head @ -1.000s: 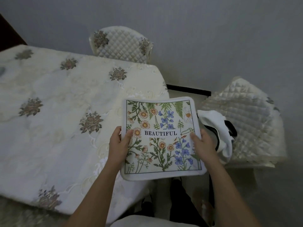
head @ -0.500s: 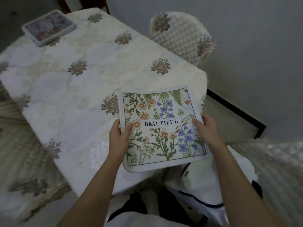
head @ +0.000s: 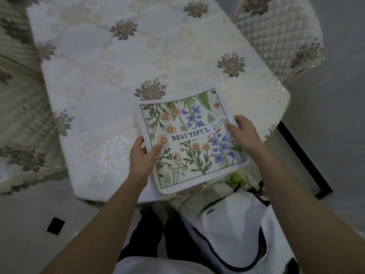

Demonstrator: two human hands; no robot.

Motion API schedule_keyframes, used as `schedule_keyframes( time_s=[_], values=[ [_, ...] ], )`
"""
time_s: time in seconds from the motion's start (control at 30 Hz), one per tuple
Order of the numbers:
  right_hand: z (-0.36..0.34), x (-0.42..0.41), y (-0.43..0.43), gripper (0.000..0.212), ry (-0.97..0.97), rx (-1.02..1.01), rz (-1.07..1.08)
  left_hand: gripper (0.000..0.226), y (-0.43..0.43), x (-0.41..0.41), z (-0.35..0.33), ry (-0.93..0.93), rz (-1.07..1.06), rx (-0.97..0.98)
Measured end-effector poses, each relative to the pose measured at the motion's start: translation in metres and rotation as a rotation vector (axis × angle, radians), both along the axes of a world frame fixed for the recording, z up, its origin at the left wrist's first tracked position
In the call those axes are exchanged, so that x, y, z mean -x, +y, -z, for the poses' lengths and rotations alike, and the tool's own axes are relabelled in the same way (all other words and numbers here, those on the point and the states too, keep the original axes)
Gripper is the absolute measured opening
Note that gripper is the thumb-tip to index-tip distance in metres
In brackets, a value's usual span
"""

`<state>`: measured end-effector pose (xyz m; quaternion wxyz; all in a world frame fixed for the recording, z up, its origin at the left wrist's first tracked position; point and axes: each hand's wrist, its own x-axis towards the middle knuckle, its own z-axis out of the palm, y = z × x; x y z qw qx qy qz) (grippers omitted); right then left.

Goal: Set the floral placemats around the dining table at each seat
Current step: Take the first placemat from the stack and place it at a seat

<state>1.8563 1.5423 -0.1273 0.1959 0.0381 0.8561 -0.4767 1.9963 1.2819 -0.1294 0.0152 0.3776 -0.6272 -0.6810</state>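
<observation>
At 9 o'clock sat striped chair (head: 17, 95). Big table (head: 98, 76) wore cream cloth with brown flowers. Person's left hand (head: 142, 153) gripped placemat (head: 193, 139) at its 8 o'clock edge, thumb on top. Placemat hung over table's 5 o'clock edge, part sticking out past it. Word in middle read "BEAUTIFUL". Person's right hand (head: 244, 135) gripped its 3 o'clock edge. At 1 o'clock stood quilted chair (head: 280, 36). At 5 o'clock lay white bag (head: 237, 230).

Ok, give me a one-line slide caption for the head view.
A person's left hand and right hand hold a floral placemat at the near edge of the cloth-covered dining table.
</observation>
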Motion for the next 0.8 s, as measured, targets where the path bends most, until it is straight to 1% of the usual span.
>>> schedule_keyframes(
  time_s=[0.13,0.27,0.37,0.63,0.8],
  values=[
    [0.018,0.008,-0.006,0.013,0.013,-0.06,-0.048,0.026,0.004,-0.002,0.016,-0.099,-0.087,-0.064],
    [0.031,0.012,-0.009,0.023,0.015,-0.119,-0.055,0.029,0.01,-0.005,0.026,-0.146,-0.133,-0.076],
    [0.038,0.015,-0.011,0.025,0.015,-0.144,-0.045,0.031,0.012,-0.008,0.028,-0.16,-0.145,-0.052],
    [0.043,0.007,-0.009,0.026,0.016,-0.143,0.004,0.028,0.012,-0.011,0.033,-0.198,-0.176,0.011],
    [0.043,0.007,-0.008,0.027,0.003,-0.142,0.001,0.024,0.015,-0.013,0.036,-0.229,-0.153,0.114]
  ],
)
